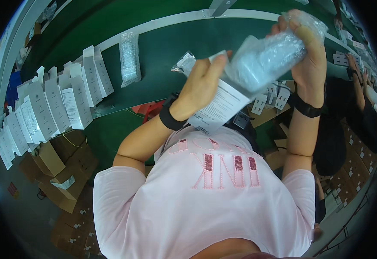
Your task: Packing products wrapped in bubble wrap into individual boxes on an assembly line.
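Note:
My left hand is closed around a white printed carton box, held tilted in front of my chest. A bubble-wrapped packet sits at the box's upper end, slanting up to the right; how far it reaches inside is hidden. My right hand grips the packet's upper end, with loose clear wrap bunched about the fingers. Beyond my left hand shows a bit of shiny clear wrap, partly covered. A second bubble-wrapped packet lies on the green work surface, to the left of my hands.
Several white boxes with raised flaps stand in a row at the left. Brown cartons lie below them. More small white boxes sit in a carton by my right arm. Another person's arm is at the far right.

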`<state>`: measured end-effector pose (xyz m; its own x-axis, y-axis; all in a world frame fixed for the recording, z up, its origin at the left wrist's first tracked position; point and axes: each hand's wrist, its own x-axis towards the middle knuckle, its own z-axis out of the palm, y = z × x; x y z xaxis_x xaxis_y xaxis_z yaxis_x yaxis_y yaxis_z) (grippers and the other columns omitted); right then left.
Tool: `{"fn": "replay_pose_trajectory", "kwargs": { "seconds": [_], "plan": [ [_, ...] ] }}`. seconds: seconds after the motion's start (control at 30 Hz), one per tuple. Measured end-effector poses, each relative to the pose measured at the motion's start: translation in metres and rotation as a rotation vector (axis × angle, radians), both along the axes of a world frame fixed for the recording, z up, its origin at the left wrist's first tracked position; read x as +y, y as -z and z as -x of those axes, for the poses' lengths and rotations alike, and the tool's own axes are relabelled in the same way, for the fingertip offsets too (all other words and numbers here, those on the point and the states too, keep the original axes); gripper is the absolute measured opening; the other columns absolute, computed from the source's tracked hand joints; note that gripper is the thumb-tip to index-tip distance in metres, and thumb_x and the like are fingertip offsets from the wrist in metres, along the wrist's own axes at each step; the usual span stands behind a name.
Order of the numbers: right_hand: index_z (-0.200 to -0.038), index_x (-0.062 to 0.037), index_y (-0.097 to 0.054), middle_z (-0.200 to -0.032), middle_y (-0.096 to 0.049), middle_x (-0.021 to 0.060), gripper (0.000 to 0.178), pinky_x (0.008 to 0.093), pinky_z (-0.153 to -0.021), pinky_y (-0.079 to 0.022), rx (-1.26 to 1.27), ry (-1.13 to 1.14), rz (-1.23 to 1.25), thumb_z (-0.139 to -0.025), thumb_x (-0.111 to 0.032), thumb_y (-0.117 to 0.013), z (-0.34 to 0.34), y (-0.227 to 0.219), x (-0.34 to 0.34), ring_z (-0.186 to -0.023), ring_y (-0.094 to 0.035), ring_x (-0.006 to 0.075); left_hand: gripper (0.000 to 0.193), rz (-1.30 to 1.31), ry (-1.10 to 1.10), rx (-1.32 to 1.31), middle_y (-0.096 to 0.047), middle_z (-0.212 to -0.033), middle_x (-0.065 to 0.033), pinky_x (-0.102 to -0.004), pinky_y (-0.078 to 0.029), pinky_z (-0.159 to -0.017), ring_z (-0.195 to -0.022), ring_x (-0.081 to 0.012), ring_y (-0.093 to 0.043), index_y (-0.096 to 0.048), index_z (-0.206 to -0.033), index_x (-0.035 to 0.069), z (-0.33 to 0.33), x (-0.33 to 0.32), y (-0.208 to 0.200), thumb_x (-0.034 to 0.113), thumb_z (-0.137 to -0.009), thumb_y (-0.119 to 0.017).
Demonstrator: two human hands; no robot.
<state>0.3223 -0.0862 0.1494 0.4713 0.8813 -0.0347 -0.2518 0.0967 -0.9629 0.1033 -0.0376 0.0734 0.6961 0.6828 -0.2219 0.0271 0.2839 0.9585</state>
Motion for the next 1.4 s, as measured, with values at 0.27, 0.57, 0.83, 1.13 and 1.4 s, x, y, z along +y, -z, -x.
{"fn": "replay_pose_trajectory", "kwargs": {
  "seconds": [0.27, 0.57, 0.83, 1.13, 1.4],
  "plan": [
    [-0.120, 0.0023, -0.057, -0.116, -0.058, 0.0124, 0.037, 0.0343, -0.096, -0.042, -0.493, -0.587, 0.214, -0.095, -0.024, -0.053, 0.050, -0.024, -0.009, -0.113, -0.054, 0.0225, 0.047, -0.216, 0.054, 0.038, -0.056, -0.069, -0.0217, -0.0366, -0.044, -0.066, -0.063, -0.0274, -0.055, -0.056, -0.115, -0.013, 0.012, 0.000, -0.024, 0.028, -0.098, -0.038],
    [-0.100, -0.0015, -0.069, -0.101, -0.071, 0.0067, 0.016, 0.0284, -0.082, -0.050, -0.332, -0.604, 0.351, -0.086, -0.010, -0.066, 0.052, 0.024, 0.037, -0.089, -0.064, 0.0145, 0.041, -0.366, -0.271, 0.213, -0.064, -0.109, -0.0257, -0.0371, -0.047, -0.087, -0.099, -0.0273, -0.063, -0.053, -0.127, -0.009, 0.093, 0.009, 0.022, 0.017, -0.099, -0.036],
    [-0.132, -0.0143, -0.052, -0.126, -0.054, 0.0150, 0.060, 0.0371, -0.080, -0.052, -1.362, -0.707, 0.262, -0.077, -0.018, -0.074, 0.130, 0.244, 0.032, -0.097, -0.062, 0.0315, 0.049, -0.219, -0.667, 0.244, -0.058, -0.125, -0.0174, -0.0308, -0.041, -0.097, -0.112, -0.0212, -0.055, -0.045, -0.135, -0.010, 0.186, 0.033, 0.016, 0.020, -0.101, -0.029],
    [-0.102, -0.0039, -0.064, -0.090, -0.069, 0.0090, 0.021, 0.0347, -0.064, -0.050, -0.789, -0.450, 0.482, -0.082, -0.009, -0.068, 0.102, 0.255, 0.026, -0.070, -0.063, 0.0209, 0.050, -0.191, -0.548, 0.229, -0.060, -0.121, -0.0183, -0.0319, -0.039, -0.098, -0.109, -0.0218, -0.055, -0.048, -0.133, -0.009, 0.165, 0.033, 0.036, 0.028, -0.102, -0.038],
    [-0.105, -0.0014, -0.062, -0.092, -0.067, 0.0034, 0.025, 0.0226, -0.058, -0.047, -0.254, -0.325, 0.225, -0.082, -0.005, -0.071, 0.105, -0.001, 0.060, -0.069, -0.059, 0.0080, 0.051, -0.347, -0.333, 0.162, -0.059, -0.096, -0.0182, -0.0366, -0.042, -0.078, -0.084, -0.0275, -0.055, -0.050, -0.132, -0.006, 0.096, 0.036, 0.012, 0.032, -0.100, -0.042]
  ]
}}
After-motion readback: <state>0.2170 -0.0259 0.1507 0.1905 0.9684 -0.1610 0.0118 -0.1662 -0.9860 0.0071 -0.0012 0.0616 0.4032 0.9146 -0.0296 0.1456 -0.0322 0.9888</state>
